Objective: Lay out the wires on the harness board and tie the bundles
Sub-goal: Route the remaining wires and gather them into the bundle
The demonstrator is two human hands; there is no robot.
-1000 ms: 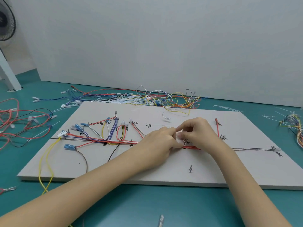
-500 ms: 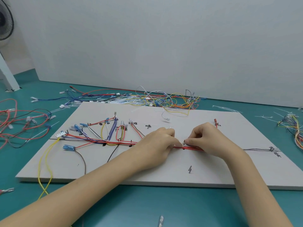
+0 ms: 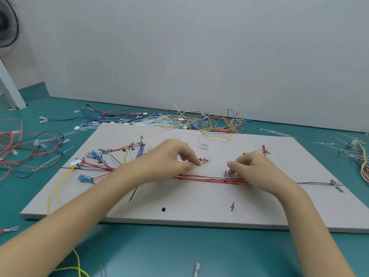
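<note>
Your left hand (image 3: 171, 156) pinches a red wire (image 3: 196, 167) near the board's (image 3: 199, 204) middle. Your right hand (image 3: 253, 168) pinches a thin wire end (image 3: 226, 173) just above the red bundle (image 3: 211, 179), which runs across the board's centre. Loose wires (image 3: 179, 118) lie along the far edge.

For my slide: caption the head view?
Both hands spread red wires along the harness board.

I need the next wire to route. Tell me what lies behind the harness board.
Behind the harness board, against the wall, lies a tangle of loose wires in red, yellow, blue and white, with white connectors among them. How they run inside the heap is hidden by overlaps.
</note>
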